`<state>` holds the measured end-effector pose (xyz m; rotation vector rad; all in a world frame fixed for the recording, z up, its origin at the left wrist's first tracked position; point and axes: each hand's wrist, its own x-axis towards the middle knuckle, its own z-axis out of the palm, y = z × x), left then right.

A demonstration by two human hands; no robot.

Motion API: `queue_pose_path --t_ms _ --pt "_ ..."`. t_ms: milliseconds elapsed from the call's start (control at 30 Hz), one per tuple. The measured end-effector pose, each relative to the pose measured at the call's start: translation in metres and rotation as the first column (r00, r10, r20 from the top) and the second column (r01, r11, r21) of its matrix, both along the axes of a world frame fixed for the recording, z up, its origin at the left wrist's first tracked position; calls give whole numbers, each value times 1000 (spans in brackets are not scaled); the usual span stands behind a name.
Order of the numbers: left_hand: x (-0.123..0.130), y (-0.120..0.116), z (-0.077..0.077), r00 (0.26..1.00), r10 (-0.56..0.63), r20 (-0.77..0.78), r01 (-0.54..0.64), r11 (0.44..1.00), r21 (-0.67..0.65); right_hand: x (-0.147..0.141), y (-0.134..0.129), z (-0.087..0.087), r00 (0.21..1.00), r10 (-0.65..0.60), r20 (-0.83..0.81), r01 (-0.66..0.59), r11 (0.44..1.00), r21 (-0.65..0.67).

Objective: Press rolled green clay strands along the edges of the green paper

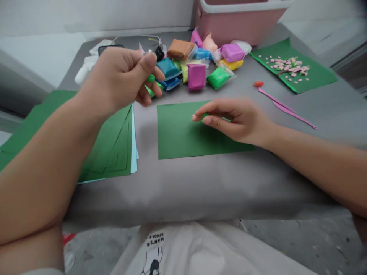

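Observation:
My left hand is raised at the left, thumb and fingers pinched on a lump of bright green modelling clay, partly hidden by the fingers. Low over a green paper sheet hovers my right hand. A small bit of green clay shows between its thumb and forefinger. Whether this hand touches the sheet is hard to tell. Behind the hands, a packet of bright green clay lies beside a magenta packet. Another green packet sits partly behind my left fingers.
At the left is a stack of green sheets with light blue ones beneath. Several coloured clay packets lie in front of a pink bin. Pink clay tools rest at the right, below a green sheet with a pink blossom tree.

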<state>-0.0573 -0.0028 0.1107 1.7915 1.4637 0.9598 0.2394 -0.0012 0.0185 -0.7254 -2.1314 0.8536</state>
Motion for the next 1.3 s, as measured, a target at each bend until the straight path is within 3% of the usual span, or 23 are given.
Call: queue_pose_path --t_ms 167,233,333,467,633,733,867,1000,1067,1300 --pt "-12 14 -8 977 -74 -198 44 988 -151 5 -1 3 965 186 187 -195 980 30" --pt "-17 21 -20 978 -139 -158 111 979 -173 7 0 3 956 184 227 -195 981 24" --pt "-19 32 -40 985 -124 -124 119 992 -49 9 1 2 964 101 248 -123 990 74" --pt "-10 35 -59 955 16 -296 13 995 95 11 4 0 977 26 212 -55 989 134" --pt "-10 36 -74 911 -72 -406 172 961 215 11 5 1 976 43 213 -74 988 139" --pt "-16 41 -81 924 -103 -369 209 942 262 10 4 4 975 41 217 -72 988 138" --pt "-22 44 -83 927 -82 -367 199 935 293 10 4 5 972 45 229 -78 988 136" --pt "-21 37 -76 803 -95 -588 275 935 225 11 4 4 970 52 238 -84 988 126" --pt "-20 33 -73 773 -110 -625 307 926 217 10 4 3 970 64 233 -95 987 126" --pt "-8 26 -61 837 -68 -543 191 966 173 7 3 11 982 71 176 -75 997 13"
